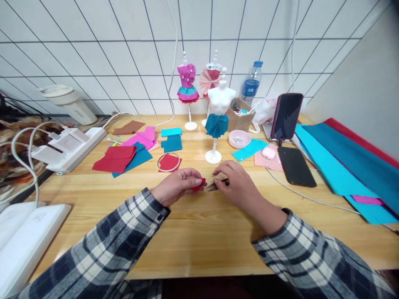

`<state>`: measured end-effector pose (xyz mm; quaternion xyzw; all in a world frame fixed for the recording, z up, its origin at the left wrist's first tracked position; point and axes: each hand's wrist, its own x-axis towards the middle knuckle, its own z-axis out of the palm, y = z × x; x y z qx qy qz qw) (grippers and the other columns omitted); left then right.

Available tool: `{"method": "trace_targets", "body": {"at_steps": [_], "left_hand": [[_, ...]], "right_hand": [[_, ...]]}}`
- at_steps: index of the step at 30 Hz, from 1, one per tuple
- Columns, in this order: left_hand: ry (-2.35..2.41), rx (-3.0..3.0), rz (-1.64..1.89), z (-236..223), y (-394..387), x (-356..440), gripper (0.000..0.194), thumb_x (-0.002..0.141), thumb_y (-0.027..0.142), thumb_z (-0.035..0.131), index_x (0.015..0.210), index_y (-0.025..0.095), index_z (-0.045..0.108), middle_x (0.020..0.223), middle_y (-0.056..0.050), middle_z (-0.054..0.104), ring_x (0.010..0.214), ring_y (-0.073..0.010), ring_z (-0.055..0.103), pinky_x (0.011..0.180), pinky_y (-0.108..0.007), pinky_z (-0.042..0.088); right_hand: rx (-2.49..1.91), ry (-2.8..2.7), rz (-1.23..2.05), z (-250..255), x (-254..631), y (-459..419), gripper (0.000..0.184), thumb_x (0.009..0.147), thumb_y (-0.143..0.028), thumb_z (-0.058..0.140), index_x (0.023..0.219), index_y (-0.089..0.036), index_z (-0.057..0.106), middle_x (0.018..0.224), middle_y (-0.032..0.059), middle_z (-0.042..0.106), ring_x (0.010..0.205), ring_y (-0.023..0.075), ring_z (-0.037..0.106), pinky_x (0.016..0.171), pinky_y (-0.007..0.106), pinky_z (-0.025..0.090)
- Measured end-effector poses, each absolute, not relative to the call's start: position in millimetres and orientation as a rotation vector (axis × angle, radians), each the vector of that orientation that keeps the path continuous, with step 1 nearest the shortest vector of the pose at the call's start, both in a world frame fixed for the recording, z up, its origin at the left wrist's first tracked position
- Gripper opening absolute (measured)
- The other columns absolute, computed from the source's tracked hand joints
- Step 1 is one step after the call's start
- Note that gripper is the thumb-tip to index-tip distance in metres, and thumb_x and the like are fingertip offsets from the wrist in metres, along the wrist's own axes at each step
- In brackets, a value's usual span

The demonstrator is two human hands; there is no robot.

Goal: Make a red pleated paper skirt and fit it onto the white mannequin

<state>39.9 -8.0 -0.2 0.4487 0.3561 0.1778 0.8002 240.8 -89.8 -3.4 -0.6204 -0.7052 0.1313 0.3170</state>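
Head view: a small red piece (199,184) is pinched by the left hand (176,186) near the table's (93,199) middle. A dark metal tool (218,185) is gripped by the right hand (238,185), just beside it.

Behind both hands, a mannequin (217,109) on the table (199,232) — paper sheets (124,158) left, phone (296,166) right.

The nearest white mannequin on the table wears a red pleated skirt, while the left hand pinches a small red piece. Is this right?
Not quite. The head view shows the nearest white mannequin wearing a teal pleated skirt, not a red one. The rest holds: the left hand pinches a small red piece above the table.
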Motion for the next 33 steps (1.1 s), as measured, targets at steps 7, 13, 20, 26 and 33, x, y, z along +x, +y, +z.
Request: {"method": "trace_targets", "body": {"at_steps": [7, 13, 20, 26, 33], "left_hand": [[0.729, 1.048, 0.618, -9.4, -23.1, 54.0, 0.040, 0.063, 0.023, 0.088, 0.089, 0.016, 0.058, 0.088, -0.001, 0.070, 0.082, -0.0120, 0.066, 0.076, -0.024, 0.049], [0.708, 1.177, 0.630, -11.0, -28.4, 55.2, 0.044, 0.067, 0.029, 0.085, 0.101, 0.017, 0.059, 0.099, -0.006, 0.070, 0.095, -0.0189, 0.066, 0.086, -0.032, 0.050], [0.888, 1.372, 0.650, 26.5, -17.8, 54.4, 0.034, 0.073, 0.040, 0.078, 0.092, 0.014, 0.067, 0.094, -0.011, 0.073, 0.090, -0.0230, 0.068, 0.084, -0.036, 0.052], [0.895, 1.220, 0.933, 72.0, 1.0, 66.6, 0.037, 0.070, 0.040, 0.080, 0.093, 0.018, 0.063, 0.085, -0.005, 0.073, 0.080, -0.0176, 0.069, 0.073, -0.028, 0.054], [0.870, 1.355, 1.023, 100.0, 3.2, 73.0, 0.028, 0.078, 0.040, 0.074, 0.090, 0.017, 0.063, 0.086, -0.007, 0.071, 0.080, -0.0182, 0.067, 0.074, -0.029, 0.054]], "right_hand": [[-1.506, -1.470, 0.812, -4.9, 219.4, -87.7, 0.021, 0.081, -0.034, 0.068, 0.096, -0.020, 0.065, 0.092, 0.0028, 0.068, 0.072, 0.0136, 0.060, 0.063, 0.026, 0.047], [-1.489, -1.391, 0.886, -7.6, 222.9, -80.6, 0.007, 0.080, -0.025, 0.064, 0.084, -0.020, 0.067, 0.085, 0.0029, 0.069, 0.074, 0.0147, 0.062, 0.065, 0.026, 0.048], [-1.525, -1.621, 0.880, 33.5, 230.4, -67.3, 0.009, 0.082, -0.024, 0.063, 0.089, -0.023, 0.068, 0.077, -0.0001, 0.069, 0.071, 0.0151, 0.063, 0.061, 0.025, 0.046], [-1.446, -1.484, 0.817, 73.2, 229.3, -36.4, 0.018, 0.077, -0.028, 0.068, 0.094, -0.022, 0.065, 0.092, 0.0019, 0.067, 0.072, 0.0134, 0.059, 0.056, 0.022, 0.043], [-1.345, -1.328, 1.023, 97.1, 243.6, -31.7, 0.008, 0.078, -0.026, 0.061, 0.082, -0.019, 0.061, 0.068, -0.0017, 0.059, 0.055, 0.0095, 0.045, 0.048, 0.020, 0.034]]}}
